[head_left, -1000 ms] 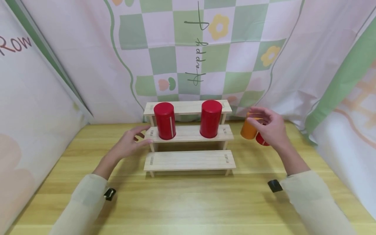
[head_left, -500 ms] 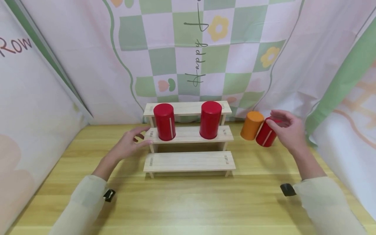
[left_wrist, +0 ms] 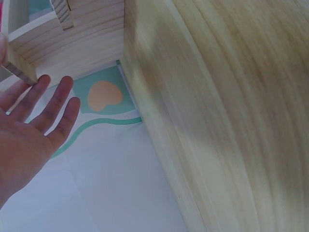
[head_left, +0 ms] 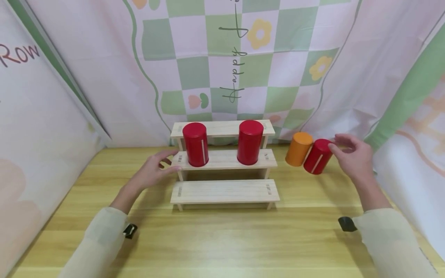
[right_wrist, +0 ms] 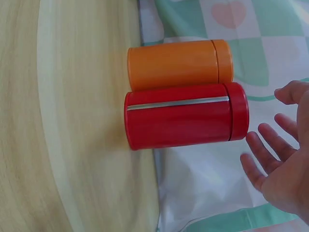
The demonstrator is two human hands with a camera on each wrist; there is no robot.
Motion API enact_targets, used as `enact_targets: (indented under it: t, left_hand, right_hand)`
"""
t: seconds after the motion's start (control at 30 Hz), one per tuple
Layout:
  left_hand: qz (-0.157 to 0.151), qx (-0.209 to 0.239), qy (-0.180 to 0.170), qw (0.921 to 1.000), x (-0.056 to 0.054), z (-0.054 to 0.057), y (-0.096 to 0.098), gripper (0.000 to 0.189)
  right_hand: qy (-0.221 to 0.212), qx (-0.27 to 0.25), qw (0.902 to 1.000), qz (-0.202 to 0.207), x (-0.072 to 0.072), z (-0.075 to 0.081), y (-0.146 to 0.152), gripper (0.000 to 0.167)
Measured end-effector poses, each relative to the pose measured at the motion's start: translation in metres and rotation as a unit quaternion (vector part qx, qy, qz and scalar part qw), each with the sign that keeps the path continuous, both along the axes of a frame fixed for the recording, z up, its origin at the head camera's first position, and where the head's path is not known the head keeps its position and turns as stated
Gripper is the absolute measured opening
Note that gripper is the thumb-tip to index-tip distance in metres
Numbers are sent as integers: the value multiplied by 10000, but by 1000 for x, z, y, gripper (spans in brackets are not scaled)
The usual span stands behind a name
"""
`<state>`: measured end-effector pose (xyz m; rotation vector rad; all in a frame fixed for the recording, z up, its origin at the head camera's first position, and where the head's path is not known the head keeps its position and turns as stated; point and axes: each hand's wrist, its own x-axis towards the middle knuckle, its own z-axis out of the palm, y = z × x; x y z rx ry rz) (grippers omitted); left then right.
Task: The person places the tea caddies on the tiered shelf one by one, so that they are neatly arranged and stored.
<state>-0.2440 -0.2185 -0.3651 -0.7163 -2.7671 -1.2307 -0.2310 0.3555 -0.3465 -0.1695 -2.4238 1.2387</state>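
A three-step wooden display rack [head_left: 224, 192] stands on the table, with a left red canister [head_left: 195, 144] and a right red canister [head_left: 250, 143] upright on its middle step. My left hand [head_left: 153, 170] holds the left end of that step between thumb and fingers; the left wrist view shows the step's end [left_wrist: 20, 66] there. To the right of the rack, an orange canister [head_left: 299, 149] and another red canister [head_left: 318, 156] stand upright side by side on the table. My right hand [head_left: 355, 158] is just right of this red canister's lid, fingers loosely spread, holding nothing.
The wooden table [head_left: 222, 239] carries the rack. A checked curtain [head_left: 222, 65] hangs right behind the rack and canisters. Pale fabric walls [head_left: 45, 116] close off the left and right sides.
My right hand has let go and drawn back to the right, away from the orange canister and past the red one, uncovering both. My left hand has stayed on the rack.
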Motion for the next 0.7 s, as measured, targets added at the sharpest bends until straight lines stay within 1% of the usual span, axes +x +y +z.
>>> enact_targets:
  t: [0.13, 0.27, 0.37, 0.53, 0.7]
  left_hand:
    - [1, -2, 19, 10000, 0, -1, -1, 60]
    - [-4, 6, 51, 10000, 0, -1, 0, 60]
    - [-7, 11, 72, 10000, 1, 0, 0, 60]
    - [-4, 1, 96, 10000, 1, 1, 0, 60]
    - [-20, 4, 107, 9999, 1, 0, 0, 60]
  right_hand:
    - [-308, 290, 9990, -128, -4, -3, 3, 57]
    - [-606, 499, 9968, -171, -7, -4, 5, 61]
    - [-671, 593, 9958, -168, -10, -6, 6, 62]
    - [-675, 656, 9955, -50, -13, -11, 10, 61]
    - [-742, 453, 9961, 156, -15, -16, 9, 61]
